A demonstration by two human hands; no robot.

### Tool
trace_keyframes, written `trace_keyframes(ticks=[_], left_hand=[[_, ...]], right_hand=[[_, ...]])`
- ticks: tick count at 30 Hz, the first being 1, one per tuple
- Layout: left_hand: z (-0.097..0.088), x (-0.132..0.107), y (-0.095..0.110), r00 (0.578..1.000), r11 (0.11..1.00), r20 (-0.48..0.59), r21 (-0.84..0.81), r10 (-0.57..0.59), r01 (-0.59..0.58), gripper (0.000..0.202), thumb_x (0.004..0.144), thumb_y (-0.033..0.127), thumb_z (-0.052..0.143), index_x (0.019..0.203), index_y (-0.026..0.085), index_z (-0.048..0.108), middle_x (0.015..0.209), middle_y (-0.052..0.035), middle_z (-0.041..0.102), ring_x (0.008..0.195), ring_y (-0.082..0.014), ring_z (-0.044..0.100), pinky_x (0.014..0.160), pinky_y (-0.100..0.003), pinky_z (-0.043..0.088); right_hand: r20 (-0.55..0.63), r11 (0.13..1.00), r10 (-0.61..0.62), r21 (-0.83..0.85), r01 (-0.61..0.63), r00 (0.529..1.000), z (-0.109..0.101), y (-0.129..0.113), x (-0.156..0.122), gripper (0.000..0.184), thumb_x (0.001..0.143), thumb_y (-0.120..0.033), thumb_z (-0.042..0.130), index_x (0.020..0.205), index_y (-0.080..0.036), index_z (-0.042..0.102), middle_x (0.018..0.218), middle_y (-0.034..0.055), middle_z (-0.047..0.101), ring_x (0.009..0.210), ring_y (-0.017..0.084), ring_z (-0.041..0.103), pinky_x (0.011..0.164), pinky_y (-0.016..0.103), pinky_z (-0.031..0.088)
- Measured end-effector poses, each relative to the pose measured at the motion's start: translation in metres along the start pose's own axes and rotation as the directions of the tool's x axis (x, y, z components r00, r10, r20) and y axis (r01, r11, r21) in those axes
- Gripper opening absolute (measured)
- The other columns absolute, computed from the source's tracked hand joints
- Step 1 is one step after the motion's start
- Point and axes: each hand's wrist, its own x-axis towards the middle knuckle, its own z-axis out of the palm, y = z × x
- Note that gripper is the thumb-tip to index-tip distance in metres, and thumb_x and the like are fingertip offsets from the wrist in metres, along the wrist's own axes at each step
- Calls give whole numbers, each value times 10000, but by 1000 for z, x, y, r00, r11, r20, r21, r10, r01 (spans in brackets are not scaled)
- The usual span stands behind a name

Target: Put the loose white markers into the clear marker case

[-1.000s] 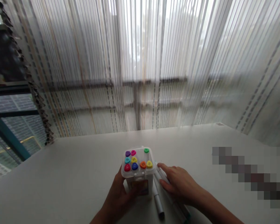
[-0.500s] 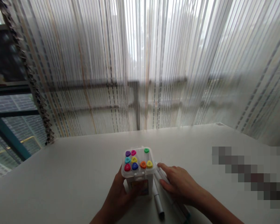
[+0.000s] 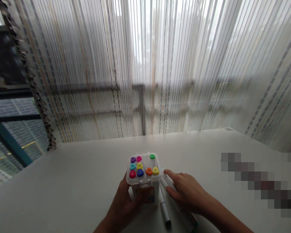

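Nine marker caps [image 3: 140,166] crowd the top of that clear plastic box [image 3: 145,180], right? What colours are they?

Purple, pink, green, teal, orange, red, blue and two yellows. Each is a rounded, heart-like triangle with a small mark too tiny to read.

What shows through the box's walls?

A colourful printed card [image 3: 145,195] low on the near side. Its detail is too blurred to make out.

Where's the box standing?

Upright on a white table [image 3: 63,168], towards the edge nearest the person.

And the left hand [image 3: 122,207]?

Grasping the box, curled around its lower left corner with the fingers against the near wall.

What about the right hand [image 3: 186,191]?

It isn't clenched. It lies open and relaxed over a white marker with a green end [image 3: 189,220], just beside the box. Its fingertips [image 3: 168,173] come very close to the box's right corner, but I can't tell whether they touch it.

Is that the only loose marker?

No, a white marker with a dark end [image 3: 164,208] lies on the table between the box and the right hand, tilted towards the person.

What's beyond the table?

A sheer striped curtain [image 3: 147,64] fills the back, with a window [image 3: 12,136] showing at the far left.
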Motion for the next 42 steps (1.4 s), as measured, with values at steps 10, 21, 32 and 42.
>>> trace_keyframes(ticks=[10, 21, 32, 42], left_hand=[[-3, 1, -8, 1000, 1000, 4, 2, 6, -6, 616, 684, 558, 685, 1145, 153, 630, 1175, -145, 659, 1038, -323, 619, 919, -423, 495], [0, 0, -2, 1000, 1000, -17, -26, 2, -2, 598, 669, 554, 701, 1110, 154, 648, 1154, -141, 670, 1054, -325, 615, 939, -424, 482], [1, 0, -4, 999, 1000, -34, -4, -6, 6, 654, 660, 594, 682, 1132, 143, 637, 1142, -151, 675, 1020, -327, 631, 896, -416, 510], [1, 0, -2, 1000, 999, 9, -31, -9, 10, 610, 693, 566, 674, 1135, 148, 628, 1153, -146, 667, 1044, -320, 615, 922, -423, 491]], right_hand=[[-9, 1000, 1, 4, -1, 1000, 2, 1, 1, 443, 850, -262, 445, 1274, -140, 490, 924, 125, 693, 919, 296, 626, 728, 338, 409], [-8, 1000, 5, 0, -5, 1000, 3, 1, 0, 452, 852, -269, 441, 1285, -147, 479, 965, 133, 688, 933, 292, 625, 744, 340, 413], [-3, 1000, -2, 3, 2, 1000, 1, 1, 0, 426, 852, -272, 432, 1256, -152, 491, 989, 131, 681, 930, 282, 620, 735, 324, 401], [1, 1000, 10, 6, -10, 1000, -1, 0, -1, 428, 845, -267, 431, 1252, -153, 497, 891, 112, 692, 900, 278, 622, 711, 314, 389]])
